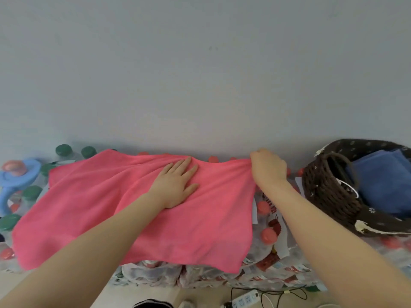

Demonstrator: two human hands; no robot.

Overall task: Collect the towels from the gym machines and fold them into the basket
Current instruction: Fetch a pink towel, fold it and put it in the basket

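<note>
Head view: at the bottom lies a white power strip point(244, 299). Mid-frame, the pink towel point(111, 210) covers packed bottles point(269, 235). Left hand point(175, 183) presses flat, fingers apart. Right hand point(268, 166) pinches its far corner. At right sits the basket point(329, 192) holding blue towels point(384, 183).

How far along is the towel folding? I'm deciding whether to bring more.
Done: blue towels already lie folded in the basket. In hand: the pink towel is spread unfolded; the left hand presses it flat, the right hand pinches its far corner. Left: folding it and putting it in the basket.
</note>
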